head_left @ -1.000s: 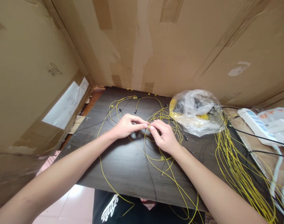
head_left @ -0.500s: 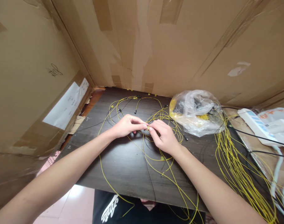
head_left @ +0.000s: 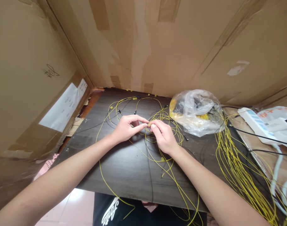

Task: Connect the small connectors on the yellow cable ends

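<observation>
Over the middle of the dark table [head_left: 124,175], the fingertips of both my hands meet at a small yellow piece [head_left: 148,124], too small to name more exactly. My right hand [head_left: 164,135] pinches it between thumb and index finger. From the other side, the thumb and index finger of my left hand [head_left: 128,127] close against it; whether they grip the piece or a thin wire by it I cannot make out. Loops of thin yellow cable [head_left: 168,121] with small black connectors lie beneath and behind my hands, partly covered by my right hand.
A clear plastic bag [head_left: 197,113] with yellow and black contents stands at the back right. Beside it a thick bundle of yellow cables [head_left: 235,166] hangs down. A white power strip [head_left: 256,124] lies far right. Cardboard walls [head_left: 134,47] enclose the table's back and left.
My fingers have shifted slightly around the small yellow piece, and the left fingers are spread a bit wider behind the pinch. The whole view has moved slightly.
</observation>
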Demonstrator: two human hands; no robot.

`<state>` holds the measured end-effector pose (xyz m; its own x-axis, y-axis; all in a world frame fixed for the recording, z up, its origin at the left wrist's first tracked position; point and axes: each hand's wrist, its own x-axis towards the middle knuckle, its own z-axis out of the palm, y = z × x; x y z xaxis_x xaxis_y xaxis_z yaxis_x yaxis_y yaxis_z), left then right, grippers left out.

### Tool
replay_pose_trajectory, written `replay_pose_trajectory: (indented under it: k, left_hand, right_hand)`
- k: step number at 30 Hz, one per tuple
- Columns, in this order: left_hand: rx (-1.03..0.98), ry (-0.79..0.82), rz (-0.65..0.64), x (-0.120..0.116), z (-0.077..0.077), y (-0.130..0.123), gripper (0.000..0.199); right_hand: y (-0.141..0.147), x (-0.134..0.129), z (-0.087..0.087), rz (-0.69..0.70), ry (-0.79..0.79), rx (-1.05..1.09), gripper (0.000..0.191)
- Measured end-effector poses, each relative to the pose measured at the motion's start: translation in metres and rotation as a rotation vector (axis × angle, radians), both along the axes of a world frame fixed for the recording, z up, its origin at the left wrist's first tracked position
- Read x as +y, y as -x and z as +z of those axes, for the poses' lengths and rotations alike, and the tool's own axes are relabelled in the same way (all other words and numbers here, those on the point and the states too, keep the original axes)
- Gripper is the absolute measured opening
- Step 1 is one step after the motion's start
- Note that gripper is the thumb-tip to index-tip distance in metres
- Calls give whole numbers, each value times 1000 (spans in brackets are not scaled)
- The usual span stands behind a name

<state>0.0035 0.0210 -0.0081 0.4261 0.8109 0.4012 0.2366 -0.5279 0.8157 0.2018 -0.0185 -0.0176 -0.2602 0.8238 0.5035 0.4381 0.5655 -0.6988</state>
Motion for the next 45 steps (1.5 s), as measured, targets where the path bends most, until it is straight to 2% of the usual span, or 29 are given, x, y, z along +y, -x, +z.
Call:
replay_pose_trajectory:
  k: [3,6,16,23,33,45]
  left_hand:
    - [43,-172,2,-2,0,1,16]
    - [64,-255,-2,-2,-1,1,16]
    - [68,-146,-5,0,-3,3,17]
    - [57,-154,17,-7,0,-2,14]
    - [15,-177,-53,-13,6,-3,14]
    - [20,-159,-55,-12,4,-3,15]
  right_hand:
    - [0,1,-1,-12,19,-35,28]
    - [0,2,-2,-13,8,-75,28]
    - [-1,3,-5,9,-6,-51,22]
    - [3,0,-2,-6,-31,-61,25]
    - [6,-5,1,-47,-149,-117,18]
    - [7,-5,-1,-41,-211,-158,16]
